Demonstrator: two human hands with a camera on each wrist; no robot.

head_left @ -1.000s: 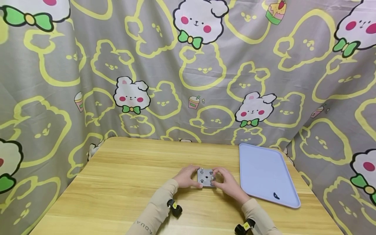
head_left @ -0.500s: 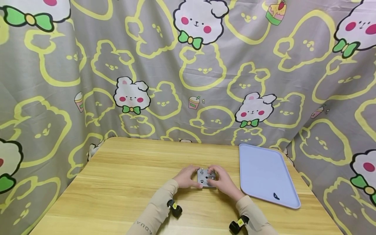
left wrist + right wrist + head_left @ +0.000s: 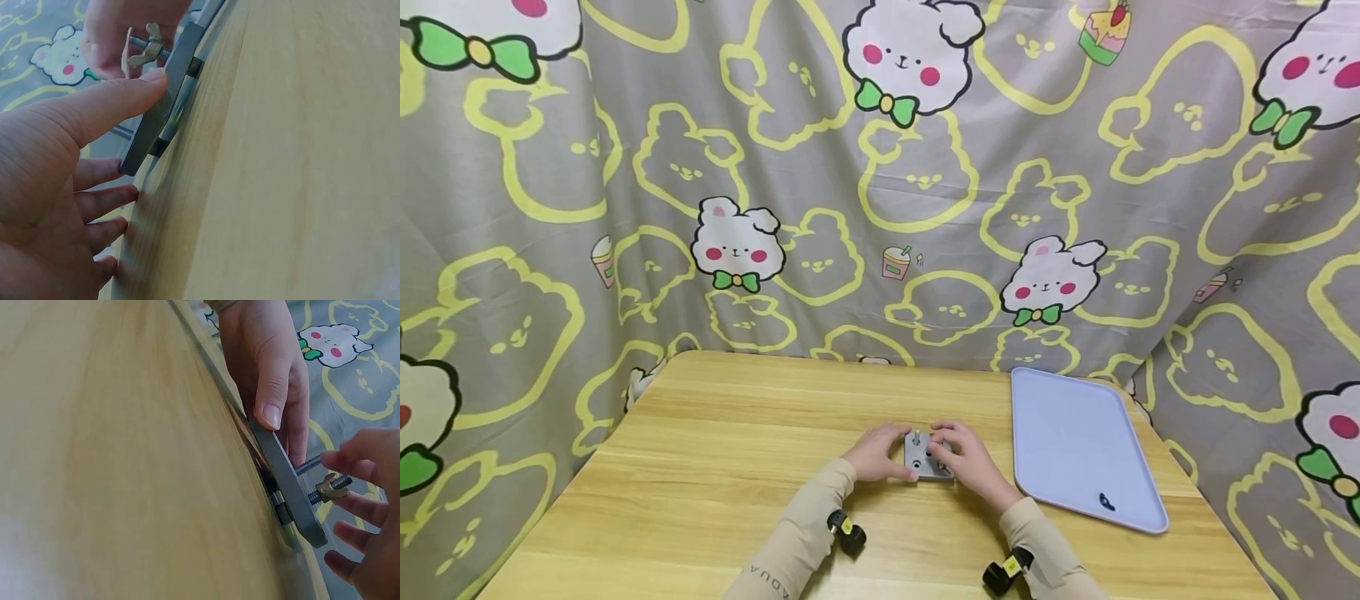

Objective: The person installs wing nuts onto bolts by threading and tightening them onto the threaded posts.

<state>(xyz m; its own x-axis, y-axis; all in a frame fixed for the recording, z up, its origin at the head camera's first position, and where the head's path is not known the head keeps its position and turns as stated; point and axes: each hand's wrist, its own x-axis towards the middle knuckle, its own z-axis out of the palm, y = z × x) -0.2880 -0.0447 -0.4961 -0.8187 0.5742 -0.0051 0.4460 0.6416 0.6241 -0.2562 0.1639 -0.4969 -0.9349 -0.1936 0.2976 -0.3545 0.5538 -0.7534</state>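
A square grey metal plate [image 3: 917, 468] with holes lies on the table, bolts standing up from it and short dark feet beneath. My left hand [image 3: 876, 452] grips its left side, the thumb [image 3: 134, 94] on the near edge. One bolt [image 3: 307, 465] is bare in the right wrist view. Another carries a brass-coloured wing nut [image 3: 330, 487]. My right hand [image 3: 968, 458] is over the plate's right side, thumb and fingers apart around the wing nut, an index fingertip right at one wing. In the head view this hand hides the nut.
A pale blue tray [image 3: 1075, 442] lies at the table's right side, with a small black piece [image 3: 1107, 501] in its near part. The wooden table [image 3: 715, 483] ends at a patterned curtain [image 3: 820, 275] behind and on both sides.
My right hand has shifted left over the plate, its thumb and fingers coming away from the bolt at the right and spreading. The left hand and plate stay put.
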